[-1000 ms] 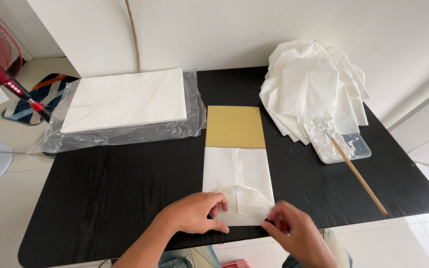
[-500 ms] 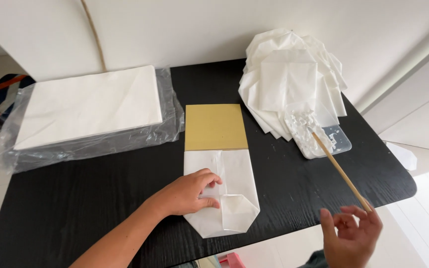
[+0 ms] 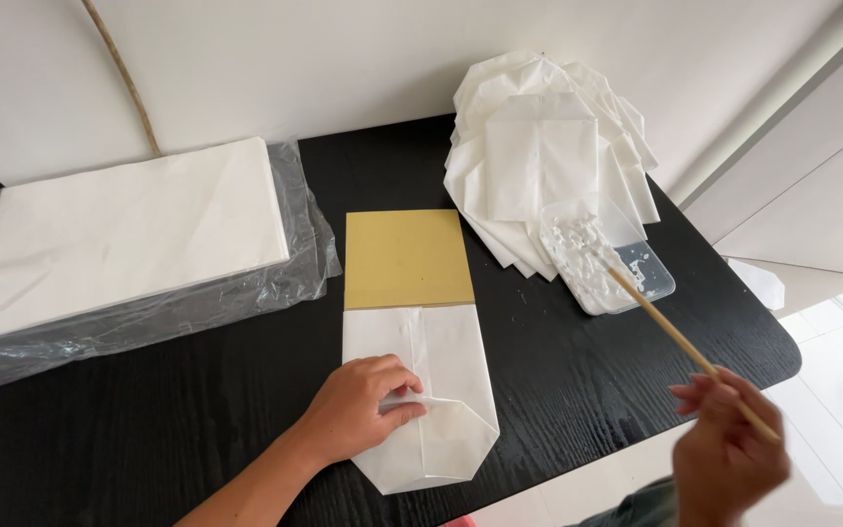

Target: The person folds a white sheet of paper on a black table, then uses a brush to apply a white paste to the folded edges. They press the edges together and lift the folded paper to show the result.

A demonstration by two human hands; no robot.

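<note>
Left hand [image 3: 358, 405] pressing flat, fingers curled, on the folded white paper bag [image 3: 431, 390] at the black table's [image 3: 148, 429] 6 o'clock edge; right hand [image 3: 729, 444], at 4 o'clock, pinching a thin wooden stick [image 3: 680, 342] that reaches into the glue tray [image 3: 607, 259].

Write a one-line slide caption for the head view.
Left hand presses a folded white paper bag on the black table while the right hand holds a wooden stick reaching the paste tray.

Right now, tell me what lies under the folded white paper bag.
A tan card sticks out from the top of the white paper bag, on the black table. How far it reaches underneath is hidden.
</note>
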